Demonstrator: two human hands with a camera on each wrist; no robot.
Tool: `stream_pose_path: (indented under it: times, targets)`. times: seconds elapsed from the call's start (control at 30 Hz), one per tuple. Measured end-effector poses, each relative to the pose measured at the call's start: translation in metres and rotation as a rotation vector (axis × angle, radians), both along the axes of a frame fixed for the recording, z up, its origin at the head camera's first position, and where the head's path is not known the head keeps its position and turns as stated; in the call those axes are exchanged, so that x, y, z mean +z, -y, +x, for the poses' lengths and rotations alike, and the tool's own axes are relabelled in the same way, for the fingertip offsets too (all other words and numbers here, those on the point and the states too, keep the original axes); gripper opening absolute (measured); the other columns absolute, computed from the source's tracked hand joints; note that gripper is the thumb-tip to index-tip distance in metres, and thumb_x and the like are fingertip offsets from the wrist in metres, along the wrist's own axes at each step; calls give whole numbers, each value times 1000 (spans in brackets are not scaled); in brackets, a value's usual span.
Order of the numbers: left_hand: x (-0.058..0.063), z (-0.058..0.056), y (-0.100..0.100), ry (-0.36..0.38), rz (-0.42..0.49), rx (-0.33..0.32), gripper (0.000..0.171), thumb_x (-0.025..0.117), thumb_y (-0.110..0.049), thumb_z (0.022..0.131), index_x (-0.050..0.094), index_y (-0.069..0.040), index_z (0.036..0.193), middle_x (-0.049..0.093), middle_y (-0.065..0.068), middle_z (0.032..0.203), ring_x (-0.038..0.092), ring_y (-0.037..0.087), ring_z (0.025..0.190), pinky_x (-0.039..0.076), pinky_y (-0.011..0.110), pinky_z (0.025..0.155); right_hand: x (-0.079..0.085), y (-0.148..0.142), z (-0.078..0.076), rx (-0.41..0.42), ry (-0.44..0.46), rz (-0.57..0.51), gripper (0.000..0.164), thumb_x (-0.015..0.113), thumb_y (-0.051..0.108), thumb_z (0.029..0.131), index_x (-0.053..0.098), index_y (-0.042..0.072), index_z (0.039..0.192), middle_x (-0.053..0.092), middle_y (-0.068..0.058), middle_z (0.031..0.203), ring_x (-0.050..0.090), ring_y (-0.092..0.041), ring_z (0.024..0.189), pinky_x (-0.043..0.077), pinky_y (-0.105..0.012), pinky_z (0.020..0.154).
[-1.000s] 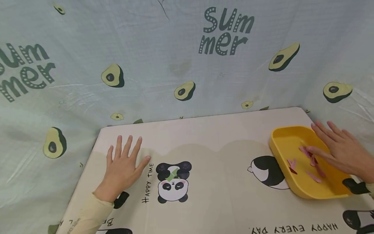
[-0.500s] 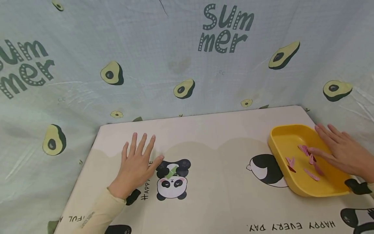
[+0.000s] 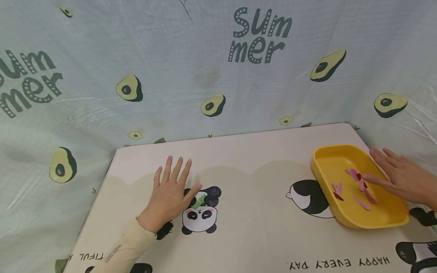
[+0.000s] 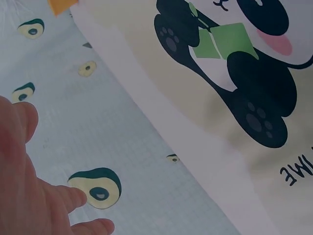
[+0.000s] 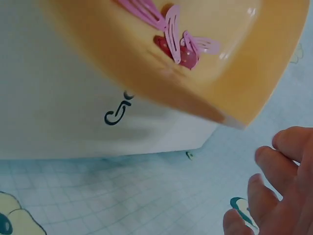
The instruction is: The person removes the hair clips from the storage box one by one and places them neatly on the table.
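The left hand (image 3: 167,199), at lower left of the head view, was spread palm-down, its thumb over the edge of a printed panda (image 3: 199,220) on a pale table (image 3: 246,227). Whether it touched the table, I could not tell. At the right edge of the frame, the right hand (image 3: 406,180) was spread too, its fingers straight beside a yellow tray (image 3: 385,214) and its thumb reaching over the inside. Whether it touched the tray was unclear. The tray stood at the right of the frame, with pink hair clips (image 3: 362,203) scattered inside; the right wrist view showed some at the top, beside a shiny red piece (image 5: 189,58). Behind the table, a pale cloth (image 3: 177,76) printed with avocados filled the upper frame.
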State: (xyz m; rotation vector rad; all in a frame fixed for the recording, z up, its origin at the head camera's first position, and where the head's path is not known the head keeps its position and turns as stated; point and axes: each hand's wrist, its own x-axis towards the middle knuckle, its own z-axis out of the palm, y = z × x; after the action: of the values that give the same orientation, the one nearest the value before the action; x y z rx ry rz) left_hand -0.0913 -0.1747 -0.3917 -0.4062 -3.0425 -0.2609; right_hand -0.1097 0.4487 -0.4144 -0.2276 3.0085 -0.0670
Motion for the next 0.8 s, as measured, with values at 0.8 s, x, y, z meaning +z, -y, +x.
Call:
stream_pose_path:
  times: [0.8]
  targets:
    - [-14,-4,-41,44,53,-91,86,51,-59,102,23,-7,164,22,16,173,3,38,164,10,64,127,-9,-15,3,18,45,103,112,61,72,90,36,-21,146,35,-46,148,32,-61,137,23,-75,116]
